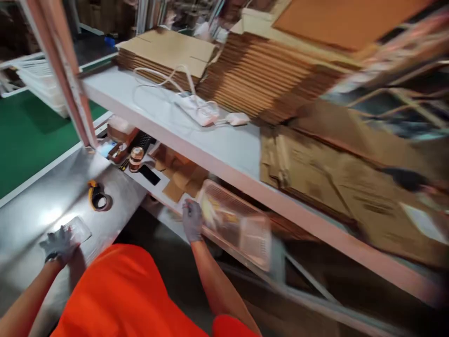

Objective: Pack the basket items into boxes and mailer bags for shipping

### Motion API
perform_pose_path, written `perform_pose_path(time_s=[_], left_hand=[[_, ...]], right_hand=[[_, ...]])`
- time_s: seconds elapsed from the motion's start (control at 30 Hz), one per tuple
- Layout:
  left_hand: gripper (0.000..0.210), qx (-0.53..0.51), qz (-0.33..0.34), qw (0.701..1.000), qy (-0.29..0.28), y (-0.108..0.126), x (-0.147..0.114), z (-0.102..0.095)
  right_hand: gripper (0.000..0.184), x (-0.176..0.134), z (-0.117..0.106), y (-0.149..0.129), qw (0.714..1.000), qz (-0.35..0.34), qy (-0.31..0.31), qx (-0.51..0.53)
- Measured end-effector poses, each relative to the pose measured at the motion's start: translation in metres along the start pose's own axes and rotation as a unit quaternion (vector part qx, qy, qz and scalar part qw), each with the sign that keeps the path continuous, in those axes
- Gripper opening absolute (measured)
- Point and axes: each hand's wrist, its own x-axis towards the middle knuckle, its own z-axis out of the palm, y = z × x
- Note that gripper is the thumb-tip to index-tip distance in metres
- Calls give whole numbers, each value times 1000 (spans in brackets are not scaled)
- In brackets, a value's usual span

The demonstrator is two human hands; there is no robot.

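My left hand (pixel 59 245), in a grey glove, rests over the metal table with its fingers spread. It lies against the near side of a clear plastic packet (pixel 77 229). Also gloved in grey, my right hand (pixel 192 220) is at the left end of a pink plastic basket (pixel 257 217) under the shelf. Its fingers look curled, and blur hides whatever may be in them. Inside the basket are yellow and whitish items (pixel 220 213), too smeared to name. A tape dispenser (pixel 98 199) with a yellow-orange part stands beyond the packet.
A white shelf (pixel 150 112) crosses above the basket, bearing flattened cardboard boxes (pixel 259 70) and a white power strip (pixel 198 110). Below it lie a black phone (pixel 149 174), a roll of tape (pixel 136 158) and brown cardboard pieces (pixel 182 175). A post (pixel 66 70) rises at the left.
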Motion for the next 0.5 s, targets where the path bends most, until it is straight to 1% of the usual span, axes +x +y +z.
perform_pose_path(time_s=[0.03, 0.07, 0.1, 0.13, 0.17, 0.2, 0.23, 0.27, 0.33, 0.4, 0.5], left_hand=[[80, -19, 14, 1000, -1, 1, -5, -5], [82, -46, 26, 999, -5, 2, -9, -10], [84, -71, 26, 997, -18, 2, -11, -14], [86, -96, 29, 995, 10, 1, -11, -16], [89, -114, 21, 993, 8, 0, -10, -16], [89, -126, 14, 992, 15, -1, -10, -15], [89, -136, 11, 990, 21, -2, -9, -13], [89, -143, 9, 989, 23, -2, -9, -10], [90, -154, 10, 988, 28, -1, -10, -6], [92, -168, 12, 985, 22, 2, -10, -3], [96, -193, 12, 981, 4, 4, -9, -2]], right_hand=[[33, -24, 32, -24, 995, -52, -73, 43], [33, -50, 64, -48, 978, -105, -165, 72], [34, -77, 93, -73, 948, -158, -263, 85], [37, -103, 120, -98, 907, -213, -353, 86], [41, -127, 145, -121, 861, -264, -427, 76], [45, -148, 166, -143, 822, -306, -477, 57], [47, -165, 184, -162, 796, -335, -503, 37], [50, -178, 200, -179, 780, -354, -516, 18], [57, -195, 224, -203, 762, -380, -523, -22], [64, -203, 238, -215, 747, -406, -525, -55], [65, -209, 246, -219, 716, -457, -524, -61]])
